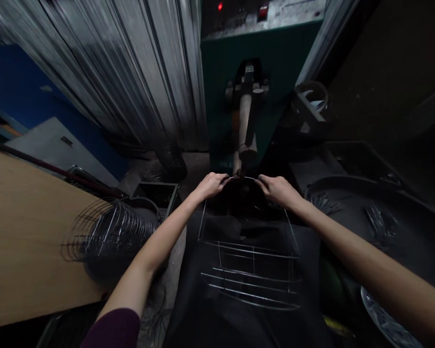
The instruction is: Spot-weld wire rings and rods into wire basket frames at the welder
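Two hands grip one wire frame [248, 263] in the head view, the only view supplied. The left hand [210, 185] pinches the far top wire at about 11 o'clock of the frame; the right hand [278, 190] pinches the same wire at about 1 o'clock. Both hands are closed on the wire and stand apart, with the tip of the machine arm [245, 133] coming down between them at 12 o'clock. The frame runs from that tip back toward the person's lap, its cross wires lying at 6 o'clock.

The green machine [261, 72] stands at 12 o'clock, a red lamp [220, 6] lit on its panel. A stack of wire rings [110, 232] lies at 9 o'clock beside a wooden board [25, 232]. A dark tray [380, 217] with short wire pieces sits at 3 o'clock.

Risk assessment:
- Fingertips lie just beside the arm tip. If the arm closes or fires, a finger could be nipped or burnt.
- The grip is a light pinch at two points only. A slip on either side would let the frame tilt and the joint land off position.
- The frame's long overhang toward the lap could lever the top wire out from under the tip.
- Light is poor, so the exact contact between wire and tip cannot be told.
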A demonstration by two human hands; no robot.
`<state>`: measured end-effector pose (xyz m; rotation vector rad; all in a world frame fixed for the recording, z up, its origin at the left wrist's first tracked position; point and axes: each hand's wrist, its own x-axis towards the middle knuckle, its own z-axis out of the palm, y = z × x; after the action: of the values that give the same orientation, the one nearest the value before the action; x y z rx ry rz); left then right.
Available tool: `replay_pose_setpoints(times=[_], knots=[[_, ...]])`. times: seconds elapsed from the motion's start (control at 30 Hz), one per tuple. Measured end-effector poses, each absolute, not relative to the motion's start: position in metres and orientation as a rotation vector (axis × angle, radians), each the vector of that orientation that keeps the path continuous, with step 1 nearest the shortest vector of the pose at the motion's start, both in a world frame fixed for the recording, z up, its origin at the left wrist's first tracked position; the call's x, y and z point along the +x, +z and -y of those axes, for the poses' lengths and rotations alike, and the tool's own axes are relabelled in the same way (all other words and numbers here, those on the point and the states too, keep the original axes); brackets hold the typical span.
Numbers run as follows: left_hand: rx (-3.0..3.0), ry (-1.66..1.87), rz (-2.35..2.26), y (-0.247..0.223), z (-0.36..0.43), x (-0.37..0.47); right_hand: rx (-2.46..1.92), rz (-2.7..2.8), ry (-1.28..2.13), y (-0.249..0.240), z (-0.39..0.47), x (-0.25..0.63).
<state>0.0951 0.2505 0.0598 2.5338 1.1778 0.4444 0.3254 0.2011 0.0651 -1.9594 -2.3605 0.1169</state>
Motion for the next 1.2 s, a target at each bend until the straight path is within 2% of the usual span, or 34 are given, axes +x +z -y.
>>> replay_pose_setpoints(times=[0.47, 0.6, 0.77, 0.87, 1.0, 1.07, 1.13, 1.2], knots=[[2.521, 0.464, -1.179, 0.062, -0.252, 0.09, -1.978, 2.268, 0.247, 0.073, -0.199, 0.315], [2.522, 0.48, -1.171, 0.059, -0.252, 0.089, -1.916, 2.223, 0.39, 0.078, -0.196, 0.322], [2.519, 0.514, -1.214, 0.058, -0.25, 0.092, -1.813, 2.247, 0.752, 0.074, -0.183, 0.343], [2.441, 0.551, -1.206, 0.065, -0.242, 0.081, -1.768, 2.218, 0.662, 0.066, -0.17, 0.341], [2.047, 0.726, -1.202, 0.059, -0.189, 0.045, -1.691, 2.023, 0.437, 0.059, -0.144, 0.337], [1.727, 0.8, -1.425, 0.04, -0.149, 0.026, -1.67, 1.91, 0.402, 0.059, -0.129, 0.343], [1.377, 0.689, -1.613, 0.011, -0.113, 0.012, -1.677, 1.792, 0.385, 0.058, -0.116, 0.352], [1.042, 0.51, -1.571, -0.017, -0.09, 0.012, -1.674, 1.681, 0.372, 0.053, -0.106, 0.36]])
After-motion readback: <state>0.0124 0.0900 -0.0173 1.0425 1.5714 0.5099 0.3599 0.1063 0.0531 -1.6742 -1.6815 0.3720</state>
